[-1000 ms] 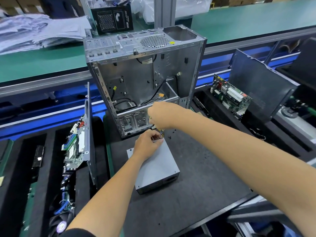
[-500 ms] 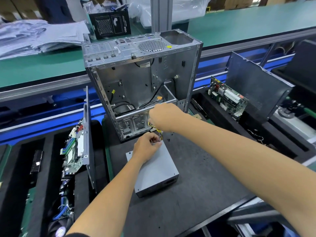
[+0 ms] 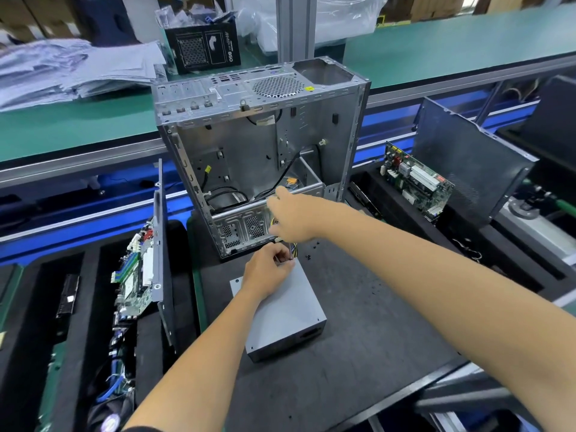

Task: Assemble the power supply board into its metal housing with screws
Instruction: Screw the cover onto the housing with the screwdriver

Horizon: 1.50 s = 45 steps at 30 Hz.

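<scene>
Cable-sorting step: left hand (image 3: 267, 269) pinches the wire bundle (image 3: 292, 249) atop the power supply (image 3: 286, 310); right hand (image 3: 291, 215) grips wires near the housing (image 3: 258, 151). Next, I'd judge, feeding wires inside.

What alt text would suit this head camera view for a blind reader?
Two bare hands work on coloured wires at the far end of a grey power supply box lying on a black mat. An open metal computer case stands just behind.

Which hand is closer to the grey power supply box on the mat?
Left. The left hand rests on the far end of the box, pinching its cable bundle. The right hand is beyond the box, up at the case front opening.
</scene>
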Available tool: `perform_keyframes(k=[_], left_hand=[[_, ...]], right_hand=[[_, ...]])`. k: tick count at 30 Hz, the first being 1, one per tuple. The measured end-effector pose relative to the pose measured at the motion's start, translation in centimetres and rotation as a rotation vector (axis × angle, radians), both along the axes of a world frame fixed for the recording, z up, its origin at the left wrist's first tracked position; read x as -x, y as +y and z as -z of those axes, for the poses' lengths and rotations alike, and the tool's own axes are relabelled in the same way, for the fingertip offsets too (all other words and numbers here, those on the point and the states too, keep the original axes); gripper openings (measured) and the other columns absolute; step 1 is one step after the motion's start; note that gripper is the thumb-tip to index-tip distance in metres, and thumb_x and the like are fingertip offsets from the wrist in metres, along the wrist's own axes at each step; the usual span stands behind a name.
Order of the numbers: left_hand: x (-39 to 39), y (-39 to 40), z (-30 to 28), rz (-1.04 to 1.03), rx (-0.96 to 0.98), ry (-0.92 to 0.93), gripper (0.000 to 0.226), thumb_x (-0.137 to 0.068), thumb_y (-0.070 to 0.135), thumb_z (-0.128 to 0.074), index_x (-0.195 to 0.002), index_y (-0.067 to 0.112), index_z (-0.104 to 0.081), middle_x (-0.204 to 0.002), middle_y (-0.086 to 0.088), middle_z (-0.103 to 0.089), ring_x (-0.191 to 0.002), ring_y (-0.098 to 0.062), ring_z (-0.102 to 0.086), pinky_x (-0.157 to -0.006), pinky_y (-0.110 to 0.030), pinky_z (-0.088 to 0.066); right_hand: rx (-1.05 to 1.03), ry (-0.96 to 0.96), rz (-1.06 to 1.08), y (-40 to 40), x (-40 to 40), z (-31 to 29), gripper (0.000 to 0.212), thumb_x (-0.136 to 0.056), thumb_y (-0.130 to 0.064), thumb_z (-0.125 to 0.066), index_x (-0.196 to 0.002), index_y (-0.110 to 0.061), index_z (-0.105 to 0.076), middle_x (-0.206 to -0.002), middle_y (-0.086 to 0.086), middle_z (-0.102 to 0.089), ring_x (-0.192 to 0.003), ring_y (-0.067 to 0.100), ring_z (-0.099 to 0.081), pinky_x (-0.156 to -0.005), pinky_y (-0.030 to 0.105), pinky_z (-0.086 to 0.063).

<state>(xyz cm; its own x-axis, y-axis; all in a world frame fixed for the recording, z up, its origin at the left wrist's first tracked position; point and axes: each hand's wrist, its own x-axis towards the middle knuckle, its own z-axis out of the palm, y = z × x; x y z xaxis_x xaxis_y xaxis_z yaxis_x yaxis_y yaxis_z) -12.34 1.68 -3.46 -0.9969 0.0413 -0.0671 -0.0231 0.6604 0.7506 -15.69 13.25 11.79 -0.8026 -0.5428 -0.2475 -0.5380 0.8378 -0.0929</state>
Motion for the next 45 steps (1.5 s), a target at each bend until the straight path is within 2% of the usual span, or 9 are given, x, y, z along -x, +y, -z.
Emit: perform_keyframes(k=[3,8,13,19,22,31,35,41,45], left_hand=[[0.1,0.0,0.0,0.004,0.016,-0.005,0.012,-0.075,0.037,-0.066,-0.074,0.041,-0.055,-0.076,0.021,-0.060,-0.073,0.003,-0.053,-0.070,-0.026,-0.037],[0.1,0.0,0.1,0.003,0.016,0.000,0.008,-0.075,0.037,-0.065,-0.076,0.040,-0.058,-0.078,0.021,-0.060,-0.073,0.006,-0.053,-0.071,-0.026,-0.037],[0.1,0.0,0.1,0.003,0.032,0.005,0.010,-0.075,0.036,-0.066,-0.074,0.040,-0.057,-0.076,0.021,-0.059,-0.074,0.006,-0.052,-0.069,-0.026,-0.035],[0.0,0.0,-0.1,0.009,0.028,0.010,0.013,-0.076,0.034,-0.066,-0.072,0.042,-0.056,-0.082,0.019,-0.061,-0.077,0.001,-0.054,-0.071,-0.026,-0.037],[0.0,0.1,-0.1,0.009,0.018,0.002,0.013,-0.075,0.034,-0.065,-0.072,0.043,-0.057,-0.080,0.019,-0.060,-0.076,0.004,-0.053,-0.070,-0.027,-0.036],[0.0,0.0,-0.2,0.020,0.012,0.004,0.018,-0.077,0.034,-0.065,-0.073,0.048,-0.055,-0.080,0.020,-0.060,-0.077,0.006,-0.053,-0.072,-0.027,-0.037],[-0.1,0.0,-0.4,0.022,0.019,-0.001,0.018,-0.077,0.034,-0.065,-0.070,0.047,-0.054,-0.080,0.021,-0.059,-0.076,0.005,-0.052,-0.072,-0.026,-0.035],[-0.2,0.0,-0.5,0.026,0.020,-0.008,0.018,-0.078,0.033,-0.064,-0.070,0.046,-0.054,-0.082,0.022,-0.059,-0.077,0.001,-0.052,-0.072,-0.027,-0.034],[-0.2,0.0,-0.6,0.015,0.010,-0.007,0.015,-0.077,0.033,-0.064,-0.072,0.044,-0.055,-0.082,0.021,-0.059,-0.078,-0.001,-0.052,-0.073,-0.027,-0.035]], right_hand=[[0.015,-0.032,-0.054,-0.1,0.1,-0.4,0.014,-0.083,0.000,-0.049,-0.075,-0.010,-0.042,-0.078,0.007,-0.045,-0.067,0.023,-0.042,-0.053,0.029,-0.031],[-0.180,0.248,-0.084,0.4,-0.3,-0.5,0.022,-0.101,-0.022,-0.039,-0.094,-0.007,-0.052,-0.084,0.008,-0.048,-0.078,0.025,-0.043,-0.061,0.035,-0.037],[-0.118,0.019,-0.142,0.8,-0.3,-1.0,0.010,-0.089,-0.004,-0.049,-0.099,-0.004,-0.047,-0.098,0.009,-0.047,-0.074,0.026,-0.046,-0.058,0.031,-0.040],[-0.266,0.230,-0.171,0.8,-0.6,-1.2,0.021,-0.100,-0.015,-0.037,-0.097,-0.008,-0.057,-0.068,0.000,-0.030,-0.071,0.023,-0.043,-0.052,0.029,-0.032],[-0.133,0.078,-0.130,1.2,-0.4,-0.6,0.020,-0.093,-0.008,-0.048,-0.113,-0.007,-0.050,-0.097,0.010,-0.041,-0.071,0.022,-0.039,-0.053,0.032,-0.033],[-0.218,0.229,-0.099,1.1,-0.2,-0.2,0.030,-0.099,-0.015,-0.039,-0.070,-0.014,-0.034,-0.070,0.000,-0.033,-0.053,0.013,-0.029,-0.043,0.029,-0.024],[-0.037,0.005,-0.106,1.2,-0.1,-0.3,0.013,-0.086,-0.002,-0.052,-0.087,-0.012,-0.044,-0.088,0.000,-0.036,-0.063,0.020,-0.044,-0.053,0.030,-0.034],[-0.224,0.223,-0.160,0.4,-0.3,-0.5,0.028,-0.100,-0.011,-0.037,-0.073,-0.018,-0.038,-0.068,0.000,-0.036,-0.055,0.015,-0.035,-0.045,0.028,-0.030],[-0.062,0.020,-0.105,0.5,-0.2,-0.3,0.010,-0.088,-0.007,-0.051,-0.097,-0.009,-0.049,-0.099,0.003,-0.039,-0.072,0.024,-0.046,-0.057,0.032,-0.036]])
